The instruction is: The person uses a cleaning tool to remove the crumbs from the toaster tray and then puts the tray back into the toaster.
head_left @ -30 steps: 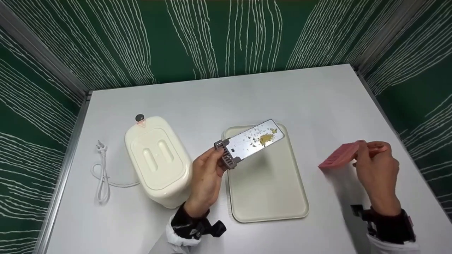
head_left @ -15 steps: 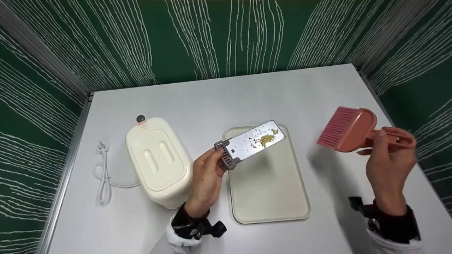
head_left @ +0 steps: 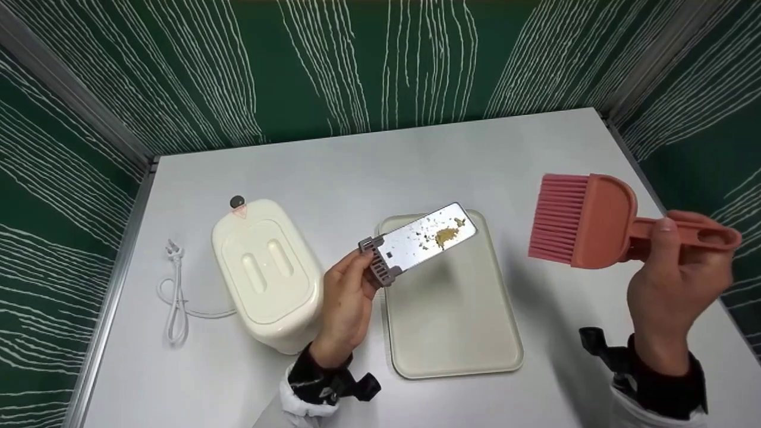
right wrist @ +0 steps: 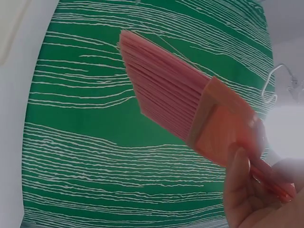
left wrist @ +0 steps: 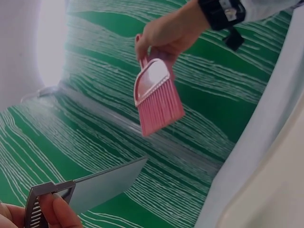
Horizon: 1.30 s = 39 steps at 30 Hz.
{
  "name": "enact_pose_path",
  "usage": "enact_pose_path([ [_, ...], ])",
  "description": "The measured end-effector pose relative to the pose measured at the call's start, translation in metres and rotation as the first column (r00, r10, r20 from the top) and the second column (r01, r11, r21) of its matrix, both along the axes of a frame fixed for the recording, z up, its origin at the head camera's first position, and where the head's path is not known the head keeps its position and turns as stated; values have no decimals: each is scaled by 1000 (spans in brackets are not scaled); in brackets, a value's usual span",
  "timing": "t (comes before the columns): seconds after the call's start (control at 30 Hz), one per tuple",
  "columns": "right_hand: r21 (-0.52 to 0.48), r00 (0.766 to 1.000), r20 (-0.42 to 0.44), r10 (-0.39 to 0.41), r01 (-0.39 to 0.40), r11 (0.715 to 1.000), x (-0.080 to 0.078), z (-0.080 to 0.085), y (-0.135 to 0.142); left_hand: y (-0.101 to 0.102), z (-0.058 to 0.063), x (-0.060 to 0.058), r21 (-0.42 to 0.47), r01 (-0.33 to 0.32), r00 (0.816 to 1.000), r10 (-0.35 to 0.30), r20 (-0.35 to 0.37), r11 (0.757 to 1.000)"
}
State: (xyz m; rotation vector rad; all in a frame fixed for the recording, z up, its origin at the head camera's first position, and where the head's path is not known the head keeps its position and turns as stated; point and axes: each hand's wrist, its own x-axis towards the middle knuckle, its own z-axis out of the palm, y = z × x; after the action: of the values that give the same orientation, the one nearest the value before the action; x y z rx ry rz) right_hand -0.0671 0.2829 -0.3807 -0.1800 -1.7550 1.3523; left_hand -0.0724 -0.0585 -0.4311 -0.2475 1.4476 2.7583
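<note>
I have the left hand's (head_left: 348, 303) grip closed in a pinch, thumb on top, on the slotted grey end (head_left: 379, 264) of a flat metal plate (head_left: 407, 246). The plate reaches out to the right of that grip, and yellowish crumbs (head_left: 447, 236) are scattered across its face, thickest toward the far end. Across from it, the right hand (head_left: 681, 291) has its grip wrapped round the handle of a coral-pink brush (head_left: 600, 223), held up off the right side of the table (head_left: 357, 172) with its bristles toward the plate; I see the two are apart. Under the plate lies a cream tray (head_left: 455, 321), with the plate's shadow on it. To the left of the left hand stands a cream container (head_left: 267, 267) with two long recesses in its top and a dark knob (head_left: 237, 202) at the far end; I can't tell whether the hand touches it. A white cord (head_left: 176, 303) with a plug lies bundled on the table further left, its line running to the container. Beyond, I see green walls (head_left: 380, 65) streaked with wavy white lines.
</note>
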Motion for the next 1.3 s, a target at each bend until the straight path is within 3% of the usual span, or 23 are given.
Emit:
enact_pose_path([
  [0.2,-102,993,-115,11,-22,995,6,12,-10,-1,1,0,1,-4,1000,4,12,1000],
  [0.33,-202,977,-188,103,-141,969,7,15,-19,-1,2,1,-2,-10,1000,10,7,1000],
  [0.47,-288,947,-251,200,-270,919,7,11,-27,-1,3,1,-4,-9,1000,9,3,1000],
  [0.63,-360,931,-264,251,-337,870,6,4,-34,0,4,1,-14,-15,1000,15,6,1000],
  [0.87,-466,875,-287,390,-483,741,6,-3,-45,-1,5,2,-35,-7,1000,7,-6,999],
  [1.0,-489,850,-269,453,-526,696,7,-7,-48,-1,4,1,-37,-11,1000,11,14,999],
  [1.13,-527,832,-303,466,-553,645,6,-8,-51,-1,3,1,-58,-20,999,23,37,998],
  [1.3,-532,829,-347,439,-559,636,3,-8,-54,-1,0,1,-90,-25,998,31,60,996],
])
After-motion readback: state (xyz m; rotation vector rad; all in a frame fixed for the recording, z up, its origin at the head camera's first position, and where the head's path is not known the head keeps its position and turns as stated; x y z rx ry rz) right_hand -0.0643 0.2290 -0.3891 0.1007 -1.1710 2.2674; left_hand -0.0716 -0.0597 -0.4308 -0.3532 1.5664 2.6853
